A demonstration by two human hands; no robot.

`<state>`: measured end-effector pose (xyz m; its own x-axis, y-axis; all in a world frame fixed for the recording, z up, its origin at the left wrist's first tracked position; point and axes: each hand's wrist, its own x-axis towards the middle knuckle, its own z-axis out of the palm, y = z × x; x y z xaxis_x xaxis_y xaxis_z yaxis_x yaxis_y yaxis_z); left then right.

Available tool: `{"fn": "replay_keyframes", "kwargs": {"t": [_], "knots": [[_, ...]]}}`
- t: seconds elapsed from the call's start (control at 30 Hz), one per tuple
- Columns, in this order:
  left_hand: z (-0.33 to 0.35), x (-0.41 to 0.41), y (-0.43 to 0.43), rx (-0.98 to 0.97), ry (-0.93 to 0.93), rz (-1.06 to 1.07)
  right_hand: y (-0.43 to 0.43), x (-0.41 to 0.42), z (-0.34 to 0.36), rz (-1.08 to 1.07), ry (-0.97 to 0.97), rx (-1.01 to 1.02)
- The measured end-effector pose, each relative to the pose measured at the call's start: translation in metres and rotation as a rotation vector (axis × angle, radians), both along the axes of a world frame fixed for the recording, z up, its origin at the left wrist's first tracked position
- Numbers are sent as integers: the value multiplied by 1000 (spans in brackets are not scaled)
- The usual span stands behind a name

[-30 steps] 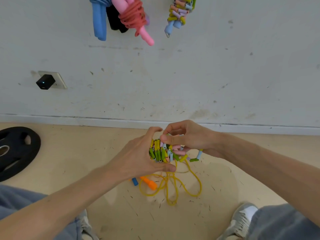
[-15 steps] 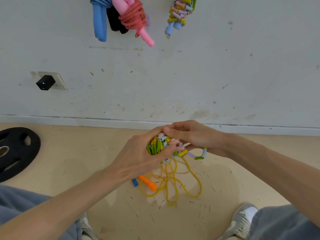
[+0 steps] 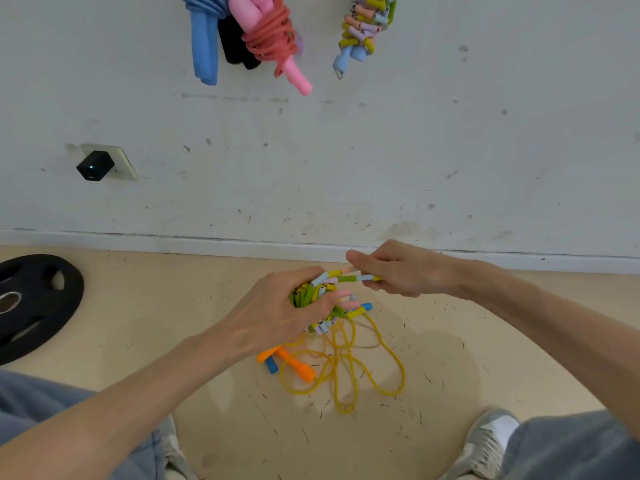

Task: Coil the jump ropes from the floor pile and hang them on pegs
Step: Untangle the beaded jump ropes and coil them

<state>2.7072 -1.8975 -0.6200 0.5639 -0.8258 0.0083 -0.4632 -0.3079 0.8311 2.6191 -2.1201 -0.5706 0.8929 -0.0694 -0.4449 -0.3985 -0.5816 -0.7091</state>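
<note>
Midair, clear of wall [image 3: 381, 168], left hand [image 3: 277, 313] grips beaded coil [image 3: 308, 294]; right hand [image 3: 398, 271] pinches strand [image 3: 346, 278].

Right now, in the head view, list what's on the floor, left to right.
Weight plate → left shoe → yellow rope → right shoe. The orange handles overlap the rope, so they are left out.

The tan floor [image 3: 156, 299] has little dark marks. On it lie a loose yellow rope [image 3: 337, 358] with orange handles [image 3: 299, 368], and a black weight plate [image 3: 45, 306].
</note>
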Motion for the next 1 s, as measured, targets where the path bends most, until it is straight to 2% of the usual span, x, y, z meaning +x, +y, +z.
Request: {"fn": "replay_keyframes", "kwargs": {"t": [0.13, 0.27, 0.4, 0.67, 0.77, 0.8, 0.83, 0.9, 1.0], "knots": [[-4, 6, 4, 29, -9, 8, -18, -8, 15, 187, 158, 116], [-2, 6, 3, 41, 57, -26, -30, -16, 21, 400, 171, 112], [1, 10, 4, 9, 69, -51, -32, -15, 18, 412, 244, 94], [-7, 1, 0, 2, 170, -88, -23, -12, 10, 411, 144, -432], [-13, -3, 1, 119, 41, -135, -18, -14, 6, 409, 64, -668], [-16, -5, 1, 158, -14, -150, -17, -15, 6, 393, 17, -679], [-18, -6, 1, 182, -50, -155, -18, -14, 7, 354, -23, -618], [-19, -6, 1, 198, -78, -148, -20, -12, 12, 223, -60, -327], [-14, -5, 0, 193, -30, -150, -17, -9, 15, 123, -93, 44]]}}
